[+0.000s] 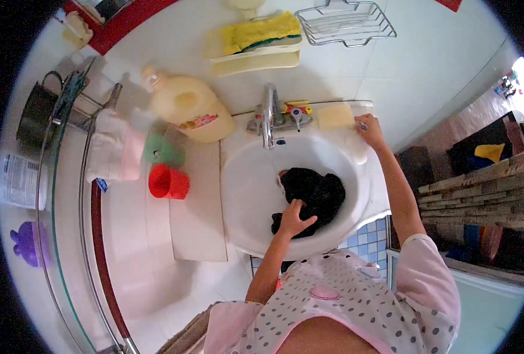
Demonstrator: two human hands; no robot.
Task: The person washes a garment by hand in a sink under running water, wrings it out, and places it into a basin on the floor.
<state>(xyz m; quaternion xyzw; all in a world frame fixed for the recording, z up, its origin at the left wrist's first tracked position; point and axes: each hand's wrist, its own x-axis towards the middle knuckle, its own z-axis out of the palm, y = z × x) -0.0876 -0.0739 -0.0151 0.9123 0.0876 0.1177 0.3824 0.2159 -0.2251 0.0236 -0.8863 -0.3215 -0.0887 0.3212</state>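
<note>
A bunched black cloth [318, 192] lies in the white washbasin [244, 194]. My left hand [296, 221] is on its near left part, thumb apart from the fingers, with a fold of cloth between them. At the basin's back right corner is my right hand [370, 132], its fingers closed around something small that I cannot make out. Just left of that hand sits a pale yellow block [335, 116], like a bar of soap. Below it, a whitish rounded object [357, 150] rests on the rim. The chrome faucet [268, 118] stands at the back of the basin.
Left of the basin, a large cream jug [194, 109], a green cup [162, 152] and a red cup [168, 182] stand on the ledge. A yellow sponge cloth [262, 34] and a wire soap rack [347, 23] are on the wall. A glass shelf with rails [90, 236] runs at far left.
</note>
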